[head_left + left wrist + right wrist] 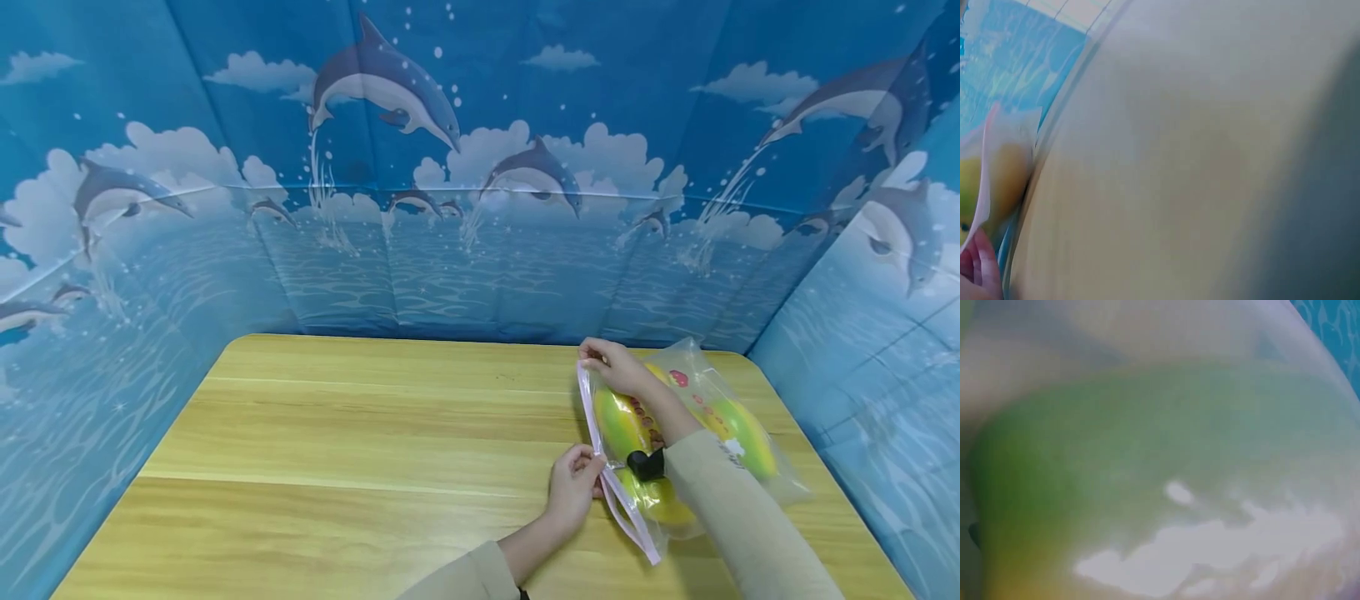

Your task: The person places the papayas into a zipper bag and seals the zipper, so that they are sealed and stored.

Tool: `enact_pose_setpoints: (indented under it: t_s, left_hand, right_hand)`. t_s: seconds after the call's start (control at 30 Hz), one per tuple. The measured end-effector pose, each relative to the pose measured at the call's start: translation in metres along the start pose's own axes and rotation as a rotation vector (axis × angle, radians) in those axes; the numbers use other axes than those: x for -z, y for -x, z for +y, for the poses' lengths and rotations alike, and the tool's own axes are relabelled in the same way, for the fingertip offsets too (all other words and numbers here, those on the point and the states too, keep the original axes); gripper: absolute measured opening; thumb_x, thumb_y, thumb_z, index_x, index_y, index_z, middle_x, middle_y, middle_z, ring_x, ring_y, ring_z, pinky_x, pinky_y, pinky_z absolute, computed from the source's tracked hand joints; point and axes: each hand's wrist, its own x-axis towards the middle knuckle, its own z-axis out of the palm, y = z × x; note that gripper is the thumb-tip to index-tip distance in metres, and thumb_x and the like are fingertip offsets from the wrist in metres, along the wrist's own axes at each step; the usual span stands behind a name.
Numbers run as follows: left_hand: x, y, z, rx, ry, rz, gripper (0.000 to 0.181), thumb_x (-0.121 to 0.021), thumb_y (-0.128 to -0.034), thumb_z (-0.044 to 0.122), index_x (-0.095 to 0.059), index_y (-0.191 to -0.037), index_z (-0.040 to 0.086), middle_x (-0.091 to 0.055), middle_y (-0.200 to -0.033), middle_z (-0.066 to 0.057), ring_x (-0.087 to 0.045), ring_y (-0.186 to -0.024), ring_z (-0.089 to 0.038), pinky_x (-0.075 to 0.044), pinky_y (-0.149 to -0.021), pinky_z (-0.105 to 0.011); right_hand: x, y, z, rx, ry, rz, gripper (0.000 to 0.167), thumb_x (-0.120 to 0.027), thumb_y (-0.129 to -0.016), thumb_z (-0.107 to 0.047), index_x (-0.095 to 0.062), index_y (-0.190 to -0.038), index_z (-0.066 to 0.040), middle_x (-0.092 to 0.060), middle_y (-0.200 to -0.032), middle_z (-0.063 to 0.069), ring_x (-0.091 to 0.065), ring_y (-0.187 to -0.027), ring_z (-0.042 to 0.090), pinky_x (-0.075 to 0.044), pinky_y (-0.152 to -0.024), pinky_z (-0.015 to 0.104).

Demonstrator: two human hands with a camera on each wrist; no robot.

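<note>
A clear zip bag (693, 346) with red printing lies on the right side of the table, its pink zip edge (589, 408) facing left. Inside are several yellow-green fruits (617, 421) that look like mangoes. My left hand (572, 492) pinches the zip edge about midway along. At its far end, my right hand (613, 367) grips the same edge, the forearm crossing over the bag. The left wrist view shows left fingers (984, 262) on the pink edge. Filling the right wrist view is a blurred green fruit (1147, 437) behind shiny plastic; no right fingers show there.
The wooden table (337, 450) has rounded far corners and stretches to the left of the bag. A blue dolphin-printed curtain (487, 267) stands along the back and both sides. A black wrist-worn device (647, 465) sits on my right wrist, over the bag.
</note>
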Motion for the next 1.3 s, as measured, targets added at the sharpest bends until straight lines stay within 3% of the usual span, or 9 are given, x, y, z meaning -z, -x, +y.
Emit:
enact_pose_setpoints:
  t_s: [0.2,0.53,0.83,1.3]
  left_hand:
    - [-0.003,0.018,0.000,0.055,0.034,-0.027,0.008,-0.057,-0.0859,0.005,-0.057,-0.087,-0.002,-0.056,-0.068,0.001,-0.053,-0.057,-0.008,-0.051,-0.047,-0.017]
    - [0.002,0.033,0.006,0.135,0.076,-0.063,0.009,-0.057,-0.0869,0.006,-0.057,-0.088,-0.003,-0.056,-0.068,-0.003,-0.053,-0.055,-0.011,-0.055,-0.047,-0.027]
    - [0.004,0.043,0.008,0.141,0.096,-0.069,0.009,-0.057,-0.0861,0.005,-0.057,-0.089,-0.004,-0.056,-0.067,-0.003,-0.053,-0.055,-0.011,-0.055,-0.048,-0.028]
    - [0.012,0.054,0.012,0.140,0.118,-0.103,0.013,-0.055,-0.0859,0.004,-0.056,-0.092,-0.008,-0.056,-0.067,-0.002,-0.055,-0.056,-0.011,-0.056,-0.051,-0.027]
  right_hand:
    - [0.004,0.003,0.001,-0.001,0.027,0.000,0.010,-0.047,-0.094,-0.012,-0.049,-0.088,-0.003,-0.047,-0.079,0.005,-0.042,-0.072,0.020,-0.037,-0.064,0.033]
    - [0.002,0.001,0.003,-0.003,0.034,0.005,0.012,-0.047,-0.093,-0.015,-0.049,-0.088,-0.004,-0.047,-0.079,0.005,-0.041,-0.071,0.019,-0.037,-0.063,0.032]
    - [0.002,-0.001,0.004,-0.006,0.042,0.005,0.006,-0.049,-0.093,-0.010,-0.049,-0.088,-0.007,-0.046,-0.078,0.004,-0.041,-0.071,0.019,-0.036,-0.064,0.032]
    - [0.002,-0.002,0.004,-0.019,0.039,-0.008,0.016,-0.048,-0.094,-0.017,-0.050,-0.089,-0.002,-0.045,-0.077,0.005,-0.039,-0.069,0.019,-0.035,-0.061,0.032]
